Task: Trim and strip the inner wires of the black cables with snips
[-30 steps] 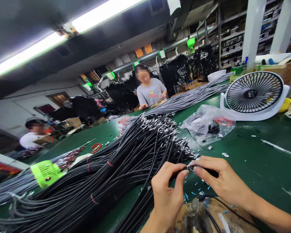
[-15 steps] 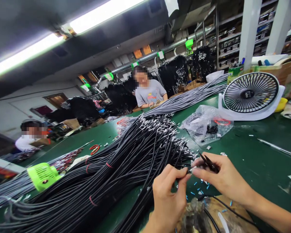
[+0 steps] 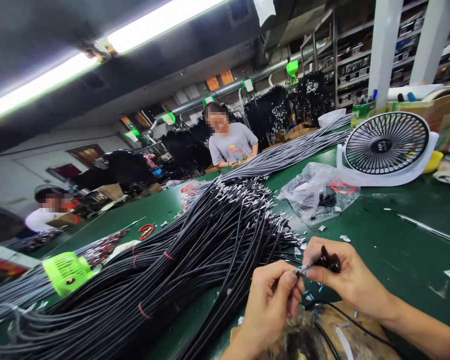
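Note:
Close to the black cable bundle [image 3: 172, 250], my left hand [image 3: 275, 297] pinches a black cable near its stripped end. Thumb and forefinger of my right hand [image 3: 337, 275] close on the shiny, foil-like cable end [image 3: 303, 270], right beside the left fingertips. Tucked in the right palm is a small dark cutting tool, like snips [image 3: 328, 260], partly hidden by the fingers. Under the hands lies a brown, plastic-wrapped pad [image 3: 345, 320] with a loose black cable across it. Small blue bits [image 3: 320, 288] and foil scraps [image 3: 345, 238] are scattered around.
A white desk fan [image 3: 388, 147] stands at the right, near a clear plastic bag [image 3: 311, 192] of black parts. A pen [image 3: 427, 227] lies on the green table [image 3: 390, 265]. Grey cables [image 3: 296, 150] stretch behind. A green fan [image 3: 65, 272] is at left; two people sit across.
My left hand has shifted right and slightly down. The right hand has turned, so the snips' blades no longer point up-left, and its fingers now pinch the foil-like cable end.

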Demonstrator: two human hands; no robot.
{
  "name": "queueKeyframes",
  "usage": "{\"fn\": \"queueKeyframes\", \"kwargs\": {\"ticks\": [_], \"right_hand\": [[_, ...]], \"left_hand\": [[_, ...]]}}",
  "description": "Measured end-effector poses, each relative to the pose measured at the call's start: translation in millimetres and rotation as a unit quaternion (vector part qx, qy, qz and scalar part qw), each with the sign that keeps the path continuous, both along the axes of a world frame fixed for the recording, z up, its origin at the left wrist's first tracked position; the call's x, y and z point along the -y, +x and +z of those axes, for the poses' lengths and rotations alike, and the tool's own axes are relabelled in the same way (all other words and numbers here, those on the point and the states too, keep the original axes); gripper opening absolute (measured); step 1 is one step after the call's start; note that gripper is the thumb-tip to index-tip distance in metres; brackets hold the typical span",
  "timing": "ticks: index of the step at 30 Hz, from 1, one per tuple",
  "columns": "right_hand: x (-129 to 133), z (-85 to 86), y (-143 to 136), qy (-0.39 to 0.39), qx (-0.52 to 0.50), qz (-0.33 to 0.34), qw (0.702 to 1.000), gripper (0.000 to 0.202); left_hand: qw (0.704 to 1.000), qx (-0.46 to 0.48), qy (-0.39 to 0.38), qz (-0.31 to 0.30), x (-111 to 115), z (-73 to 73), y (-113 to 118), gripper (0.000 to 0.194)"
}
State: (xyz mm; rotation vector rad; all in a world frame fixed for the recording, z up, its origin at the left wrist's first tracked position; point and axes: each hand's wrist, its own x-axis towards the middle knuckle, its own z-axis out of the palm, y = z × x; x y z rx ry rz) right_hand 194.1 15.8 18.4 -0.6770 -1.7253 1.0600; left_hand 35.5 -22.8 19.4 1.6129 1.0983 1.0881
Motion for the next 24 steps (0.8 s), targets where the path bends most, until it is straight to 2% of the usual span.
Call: {"fn": "queueKeyframes", "kwargs": {"ticks": [3, 5, 6, 7, 9, 10, 11, 12, 13, 14, 17, 20, 22, 24], "right_hand": [[-3, 1.0, 4, 0.052, 0.058, 0.010, 0.997, 0.020], [-4, -0.6, 7, 0.148, 0.108, -0.009, 0.983, 0.019], [-4, -2.1, 9, 0.221, 0.133, -0.021, 0.966, 0.019], [-3, -4.0, 11, 0.306, 0.159, -0.034, 0.938, 0.020], [-2, -8.2, 14, 0.472, 0.208, -0.065, 0.854, 0.024], [-1, -10.2, 15, 0.531, 0.227, -0.081, 0.812, 0.026], [0, -12.0, 16, 0.566, 0.240, -0.100, 0.782, 0.027], [1, -13.6, 17, 0.578, 0.244, -0.119, 0.769, 0.027], [0, -15.0, 17, 0.568, 0.241, -0.136, 0.775, 0.027], [-1, -16.1, 17, 0.535, 0.237, -0.150, 0.797, 0.027], [-6, -17.6, 14, 0.355, 0.246, -0.161, 0.887, 0.024], [-8, -14.7, 7, 0.190, 0.223, -0.115, 0.949, 0.020], [-6, -10.5, 2, 0.123, 0.156, -0.071, 0.978, 0.015], [-3, -6.3, 0, 0.082, 0.088, -0.045, 0.992, 0.012]], "left_hand": [[0.998, -0.024, -0.025, -0.049, -1, 6.0, -5, 0.047], [0.994, -0.070, -0.053, -0.071, -2, 7.4, -9, 0.049], [0.990, -0.090, -0.073, -0.083, -4, 6.7, -11, 0.049], [0.986, -0.103, -0.095, -0.094, -6, 5.2, -13, 0.048], [0.984, -0.098, -0.122, -0.085, -11, 0.6, -15, 0.047], [0.987, -0.083, -0.124, -0.062, -15, -1.7, -16, 0.046], [0.991, -0.061, -0.118, -0.029, -18, -3.6, -17, 0.046], [0.993, -0.040, -0.108, 0.007, -21, -4.5, -18, 0.045], [0.994, -0.022, -0.096, 0.039, -24, -4.5, -19, 0.045], [0.995, -0.005, -0.082, 0.064, -25, -3.6, -20, 0.045], [0.994, 0.036, -0.054, 0.089, -23, 2.0, -18, 0.041], [0.996, 0.034, -0.047, 0.072, -13, 5.1, -12, 0.037], [0.997, 0.014, -0.042, 0.065, -7, 4.5, -9, 0.037], [0.997, -0.005, -0.036, 0.062, -3, 2.5, -7, 0.037]]}}
